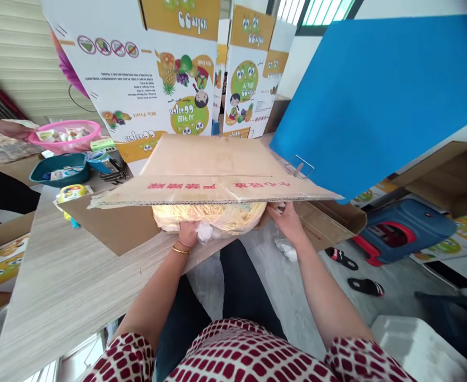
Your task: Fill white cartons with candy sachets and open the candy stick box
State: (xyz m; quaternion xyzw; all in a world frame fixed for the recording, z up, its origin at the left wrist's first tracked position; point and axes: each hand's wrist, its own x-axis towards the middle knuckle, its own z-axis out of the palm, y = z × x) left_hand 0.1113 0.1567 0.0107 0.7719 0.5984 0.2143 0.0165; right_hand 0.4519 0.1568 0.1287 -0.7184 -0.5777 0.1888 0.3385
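A cardboard box [114,220] with red printing on its raised flap [217,185] lies on its side at the table's edge, its mouth towards me. Inside its mouth sits a clear plastic bag [233,216] packed with pale yellow strands. My left hand [188,235] is closed on the front of the bag, beside its bunched, knotted end [205,232]. At the right end of the bag my right hand [287,220] reaches under the flap with curled fingers. The flap and the hand itself hide what those fingers hold.
Large printed cartons [186,79] and a blue board [377,101] stand behind. At left, another person's hand [14,129] touches a pink basket [66,135] near a teal basket [60,168]. A blue stool [412,228] and slippers [364,286] are on the floor at right.
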